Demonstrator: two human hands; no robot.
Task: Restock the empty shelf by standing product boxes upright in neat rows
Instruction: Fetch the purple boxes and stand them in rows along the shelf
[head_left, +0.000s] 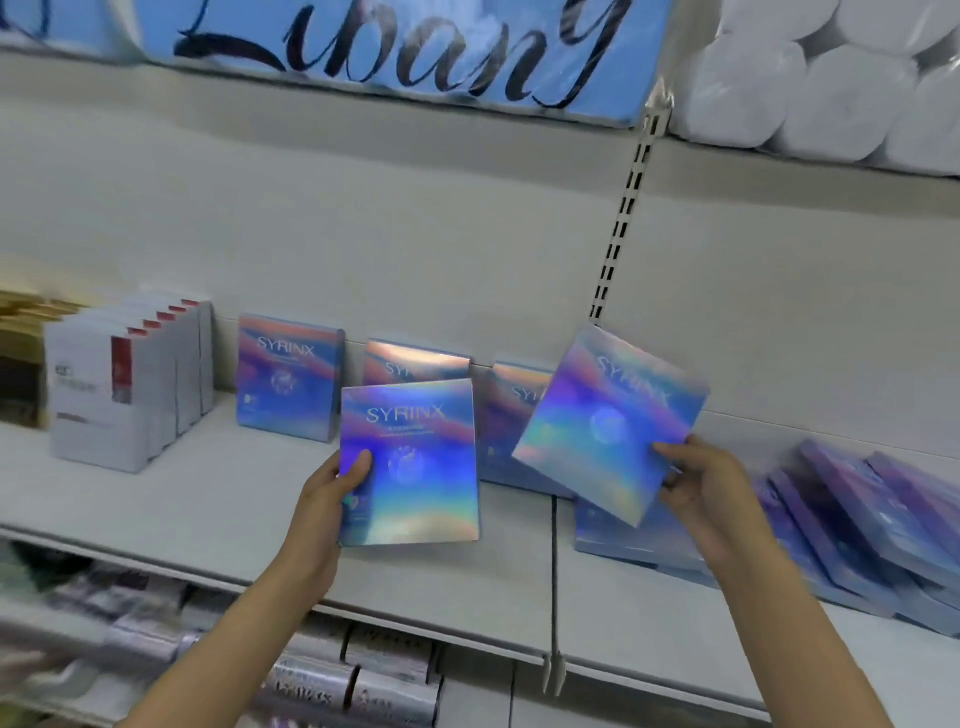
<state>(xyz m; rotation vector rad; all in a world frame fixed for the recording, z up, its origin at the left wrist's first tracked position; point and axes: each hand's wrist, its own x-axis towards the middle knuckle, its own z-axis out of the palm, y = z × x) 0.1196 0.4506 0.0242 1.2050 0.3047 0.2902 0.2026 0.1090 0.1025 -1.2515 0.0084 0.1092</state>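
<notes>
Fingers of the left hand (332, 488) are curled round the left edge of a holographic SYRINX box (410, 462), thumb pressed on its front face, the other fingers hidden behind it. This left-held box is upright, long axis vertical, front facing the camera, over the front part of the white shelf (156, 499). To the right, the right hand (696, 483) pinches the lower right corner of a second SYRINX box (610, 423), thumb on the front, fingers behind. This right-held box is tilted clockwise, its top edge pointing up and to the right.

At the far left of the shelf stands a row of white boxes with red labels (130, 384). Next, 3 SYRINX boxes stand upright against the back wall: 1 in full view (288, 376), 1 (415, 361) behind the left-held box, and 1 (511, 395) partly hidden between the 2 held boxes. Under the right hand, a flat stack of the same boxes (623, 535) lies on the shelf, and further right a slumped row of purple boxes (872, 525) leans back. Above, a blue pack lettered "Libang" (395, 52) and white paper rolls (831, 83) sit on the upper shelf.
</notes>
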